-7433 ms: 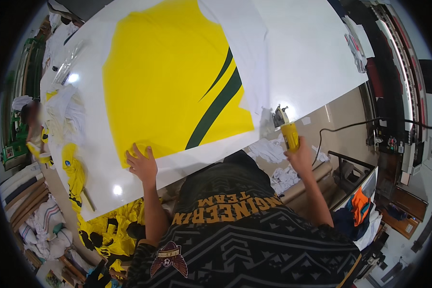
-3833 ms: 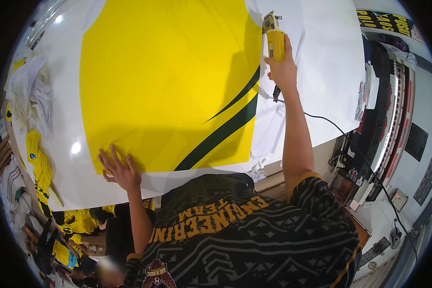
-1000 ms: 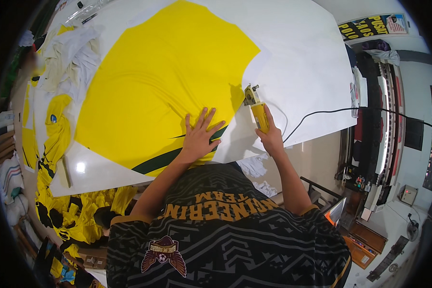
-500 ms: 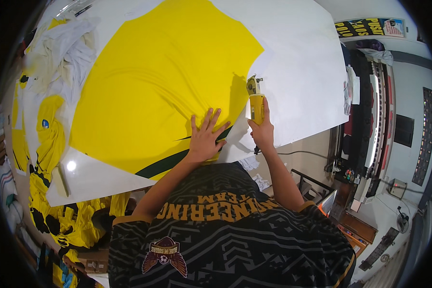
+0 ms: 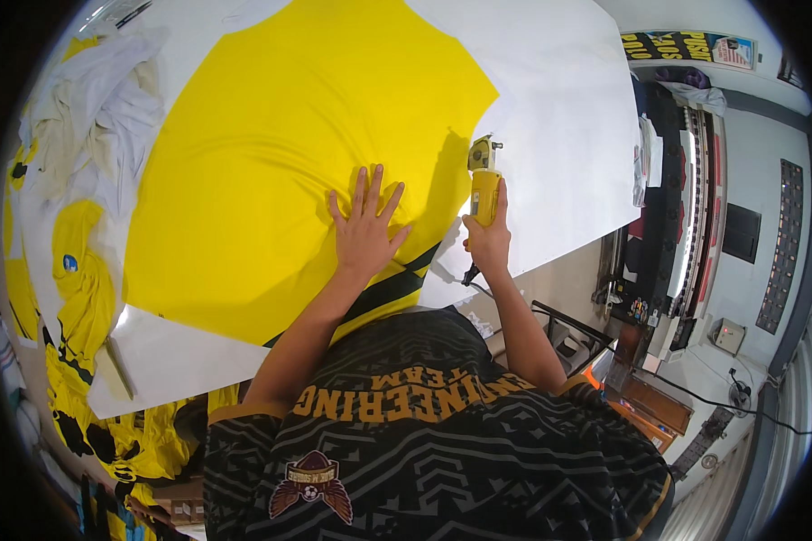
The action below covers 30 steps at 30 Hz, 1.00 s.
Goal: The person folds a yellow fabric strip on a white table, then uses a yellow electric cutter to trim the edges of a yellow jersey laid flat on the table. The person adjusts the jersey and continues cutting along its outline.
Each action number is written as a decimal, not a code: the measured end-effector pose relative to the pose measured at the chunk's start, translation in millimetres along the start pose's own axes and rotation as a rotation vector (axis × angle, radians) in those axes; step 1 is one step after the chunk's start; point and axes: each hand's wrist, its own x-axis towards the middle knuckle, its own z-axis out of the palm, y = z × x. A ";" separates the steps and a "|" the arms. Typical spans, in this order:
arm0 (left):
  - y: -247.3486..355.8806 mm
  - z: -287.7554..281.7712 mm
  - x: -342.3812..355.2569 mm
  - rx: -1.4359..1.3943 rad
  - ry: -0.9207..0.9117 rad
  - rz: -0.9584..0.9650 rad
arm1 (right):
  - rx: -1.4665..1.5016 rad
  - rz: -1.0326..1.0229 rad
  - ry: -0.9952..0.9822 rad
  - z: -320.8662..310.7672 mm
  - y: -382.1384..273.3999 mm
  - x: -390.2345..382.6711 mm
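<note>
A large piece of yellow fabric (image 5: 244, 189) with a dark green stripe near its lower edge lies over the white table. My left hand (image 5: 367, 230) rests flat on it with fingers spread, and creases fan out from the fingertips. My right hand (image 5: 488, 242) is wrapped round a yellow handheld rotary fabric cutter (image 5: 484, 194). The cutter's metal head points away from me, beside the fabric's right edge. Its shadow falls on the yellow cloth. A dark cord leaves the cutter's back end below my right hand.
White tabletop (image 5: 559, 135) stretches to the right. Crumpled white cloth (image 5: 99, 117) and a yellow garment (image 5: 86, 261) lie at the left. More yellow and black cloth (image 5: 135, 437) hangs below the table's left corner. A long, wide machine (image 5: 686, 216) stands beyond the right edge.
My left hand has slid left and a little farther away across the fabric. The cutter remains in my right hand by the fabric's right edge. The view has shifted slightly.
</note>
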 end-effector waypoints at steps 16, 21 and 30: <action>-8.0 -4.1 1.6 -0.043 -0.052 -0.003 | 0.021 0.129 0.136 29.2 -46.1 46.9; -8.9 -2.7 3.0 -0.070 -0.031 -0.013 | 0.048 0.135 0.147 33.4 -52.7 71.7; -7.5 -2.2 3.9 -0.066 -0.037 -0.011 | 0.102 0.140 0.255 32.4 -46.3 128.3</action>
